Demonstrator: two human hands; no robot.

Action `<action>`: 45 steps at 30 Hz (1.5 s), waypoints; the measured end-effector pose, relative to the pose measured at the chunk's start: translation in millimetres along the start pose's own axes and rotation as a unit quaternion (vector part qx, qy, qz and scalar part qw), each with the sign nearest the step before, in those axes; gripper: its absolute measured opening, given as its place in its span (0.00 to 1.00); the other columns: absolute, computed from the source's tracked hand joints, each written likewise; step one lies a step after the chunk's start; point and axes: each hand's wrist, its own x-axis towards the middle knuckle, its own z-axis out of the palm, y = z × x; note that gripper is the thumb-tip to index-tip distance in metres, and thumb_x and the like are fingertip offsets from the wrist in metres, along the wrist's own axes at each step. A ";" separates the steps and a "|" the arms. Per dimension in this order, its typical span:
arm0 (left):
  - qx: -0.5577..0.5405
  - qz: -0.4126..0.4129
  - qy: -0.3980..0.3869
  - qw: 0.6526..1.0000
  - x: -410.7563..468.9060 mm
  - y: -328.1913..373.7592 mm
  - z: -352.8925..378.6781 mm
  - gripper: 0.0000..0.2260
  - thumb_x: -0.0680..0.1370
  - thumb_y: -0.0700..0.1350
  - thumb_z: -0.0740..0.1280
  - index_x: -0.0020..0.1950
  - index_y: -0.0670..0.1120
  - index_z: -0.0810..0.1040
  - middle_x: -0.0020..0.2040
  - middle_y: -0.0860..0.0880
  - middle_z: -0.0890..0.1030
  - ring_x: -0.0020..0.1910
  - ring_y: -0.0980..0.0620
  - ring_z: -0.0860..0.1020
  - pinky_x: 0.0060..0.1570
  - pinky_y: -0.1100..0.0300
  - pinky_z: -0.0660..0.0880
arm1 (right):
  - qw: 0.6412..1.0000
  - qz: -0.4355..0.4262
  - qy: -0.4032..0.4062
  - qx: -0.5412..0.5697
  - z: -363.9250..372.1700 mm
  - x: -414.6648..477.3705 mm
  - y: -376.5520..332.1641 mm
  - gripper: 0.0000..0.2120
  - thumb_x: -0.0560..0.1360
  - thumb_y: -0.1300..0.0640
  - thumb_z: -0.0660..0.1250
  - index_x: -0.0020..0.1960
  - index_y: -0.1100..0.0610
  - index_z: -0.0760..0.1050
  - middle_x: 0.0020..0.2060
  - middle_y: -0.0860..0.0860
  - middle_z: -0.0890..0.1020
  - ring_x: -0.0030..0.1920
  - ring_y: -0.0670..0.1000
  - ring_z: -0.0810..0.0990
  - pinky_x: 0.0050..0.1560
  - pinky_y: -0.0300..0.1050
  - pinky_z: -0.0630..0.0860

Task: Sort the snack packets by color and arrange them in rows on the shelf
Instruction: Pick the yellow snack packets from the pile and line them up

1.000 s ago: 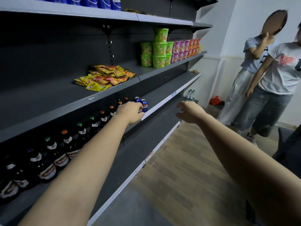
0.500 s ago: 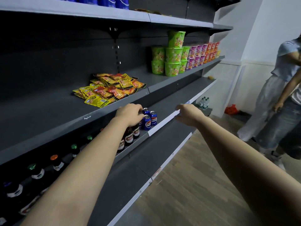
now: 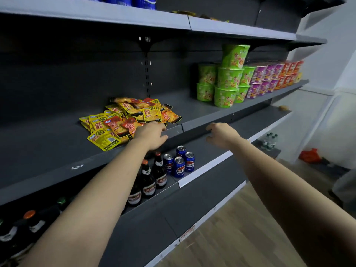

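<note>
A mixed heap of yellow, red and orange snack packets point(image 3: 127, 118) lies on the grey middle shelf point(image 3: 48, 151). My left hand point(image 3: 152, 134) reaches over the shelf's front edge, its fingertips at the near side of the heap, fingers loosely bent and holding nothing. My right hand point(image 3: 221, 134) hovers in front of the same shelf's edge to the right of the heap, fingers loosely curled and empty.
Green, purple and red cup noodles point(image 3: 231, 81) stand further right on the same shelf. Below are dark bottles point(image 3: 152, 178) and blue cans point(image 3: 179, 162). Blue cans sit on the top shelf point(image 3: 134, 0). Water bottles point(image 3: 269, 139) and a red bag point(image 3: 310, 156) lie on the wooden floor.
Both hands rose from the lower shelf level to the middle shelf; my left hand reached the packet heap. The view turned left and the two people at the right left the frame.
</note>
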 end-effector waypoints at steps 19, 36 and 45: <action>0.043 -0.088 0.033 0.995 94.7 -111.2 -8.2 0.20 0.80 0.54 0.61 0.71 0.51 0.70 0.68 0.46 0.73 0.66 0.43 0.71 0.59 0.49 0.71 | 0.993 -0.118 -0.009 0.025 38.2 172.7 -80.5 0.24 0.76 0.44 0.66 0.67 0.55 0.73 0.60 0.55 0.79 0.60 0.58 0.76 0.52 0.48 0.74; 0.060 -0.164 0.035 0.984 111.9 -100.2 -2.6 0.18 0.80 0.54 0.61 0.69 0.51 0.71 0.66 0.46 0.74 0.66 0.44 0.71 0.62 0.48 0.67 | 0.977 -0.207 -0.030 0.051 48.4 226.7 -88.9 0.21 0.75 0.44 0.67 0.62 0.56 0.76 0.58 0.55 0.79 0.57 0.57 0.77 0.53 0.50 0.77; 0.053 -0.196 0.034 0.979 110.8 -89.6 9.2 0.18 0.80 0.53 0.61 0.69 0.51 0.72 0.67 0.46 0.73 0.65 0.43 0.71 0.63 0.46 0.66 | 0.971 -0.231 -0.032 0.045 57.4 231.2 -87.4 0.22 0.76 0.39 0.64 0.54 0.58 0.80 0.52 0.56 0.78 0.54 0.57 0.77 0.51 0.51 0.77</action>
